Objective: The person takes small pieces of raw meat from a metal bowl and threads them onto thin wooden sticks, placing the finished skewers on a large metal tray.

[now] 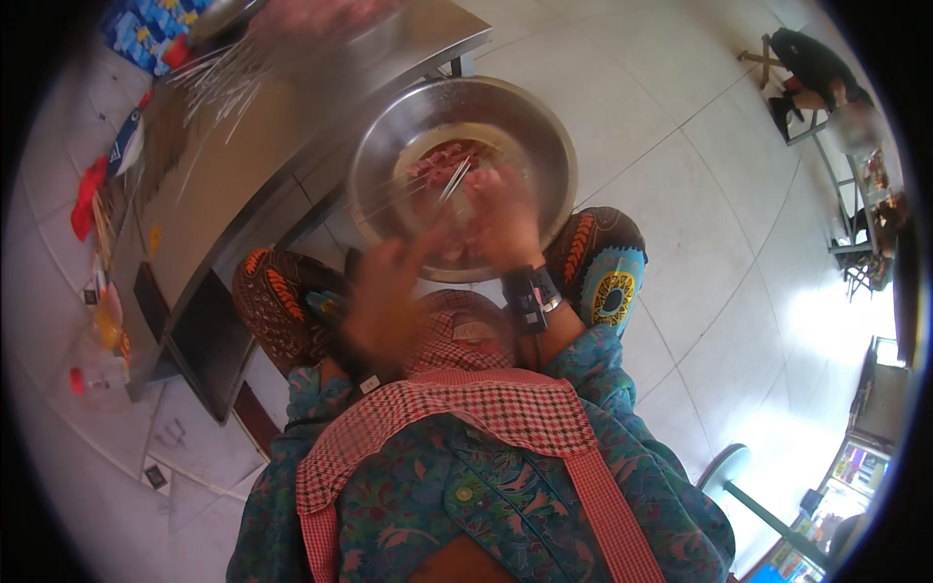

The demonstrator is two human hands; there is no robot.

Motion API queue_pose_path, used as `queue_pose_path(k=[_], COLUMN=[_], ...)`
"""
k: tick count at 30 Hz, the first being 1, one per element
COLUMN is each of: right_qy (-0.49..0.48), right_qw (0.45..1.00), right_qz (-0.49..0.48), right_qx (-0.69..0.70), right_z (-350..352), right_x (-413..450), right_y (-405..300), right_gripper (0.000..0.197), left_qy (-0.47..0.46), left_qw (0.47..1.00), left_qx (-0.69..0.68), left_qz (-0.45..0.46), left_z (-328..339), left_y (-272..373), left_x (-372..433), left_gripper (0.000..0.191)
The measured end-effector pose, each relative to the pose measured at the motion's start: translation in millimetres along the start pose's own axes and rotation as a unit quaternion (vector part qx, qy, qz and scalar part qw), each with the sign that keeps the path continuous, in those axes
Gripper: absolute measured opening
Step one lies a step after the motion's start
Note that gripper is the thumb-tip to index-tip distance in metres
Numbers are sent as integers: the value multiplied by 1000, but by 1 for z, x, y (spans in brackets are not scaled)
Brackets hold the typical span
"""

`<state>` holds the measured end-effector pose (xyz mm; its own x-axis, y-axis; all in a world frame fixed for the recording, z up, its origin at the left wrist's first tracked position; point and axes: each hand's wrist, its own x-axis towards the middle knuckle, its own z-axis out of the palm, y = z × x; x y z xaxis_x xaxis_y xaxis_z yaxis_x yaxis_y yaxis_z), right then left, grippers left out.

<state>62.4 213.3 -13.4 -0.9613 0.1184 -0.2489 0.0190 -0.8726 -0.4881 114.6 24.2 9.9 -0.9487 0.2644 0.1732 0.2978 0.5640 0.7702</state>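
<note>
A wide stainless steel basin [554,160] stands between the knees, with cut pieces of raw meat [441,164] and reddish liquid in its bottom. My right hand [503,215], blurred by motion, is over the meat inside the basin; what its fingers hold is unclear. My left hand [390,291] is blurred too, at the basin's near-left rim, fingers pointing inward. Bright thin metal rods [455,181] lie between the hands, above the meat. Fainter thin skewers [393,193] cross the basin's left side. Whether either hand grips them cannot be made out.
To the left, a metal table [219,167] bears a bunch of thin metal skewers [226,80] and a container heaped with raw meat [321,18]. A plastic bottle [98,382] is at far left. A seated person [816,73] is at far right, near a round-topped stand [725,466].
</note>
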Motion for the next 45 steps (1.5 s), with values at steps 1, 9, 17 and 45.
queue_pose_path(k=[1, 9, 17, 45], right_qy=[0, 54, 74, -117], right_qw=[1000, 996, 993, 945], right_qz=[-2, -45, -58, -91], right_qx=[2, -60, -67, -290], right_z=[-4, 14, 20, 12], right_x=[3, -5, -12, -8], right_y=[1, -12, -8, -1], right_gripper=[44, 45, 53, 19], left_qy=[-2, -12, -20, -66], left_qw=[1000, 999, 997, 935], left_qx=[-5, 9, 30, -258], left_qz=[-6, 37, 63, -234], left_z=[-1, -8, -13, -15], left_y=[1, -2, 8, 56], left_x=[1, 5, 11, 45], left_gripper=[30, 29, 29, 25])
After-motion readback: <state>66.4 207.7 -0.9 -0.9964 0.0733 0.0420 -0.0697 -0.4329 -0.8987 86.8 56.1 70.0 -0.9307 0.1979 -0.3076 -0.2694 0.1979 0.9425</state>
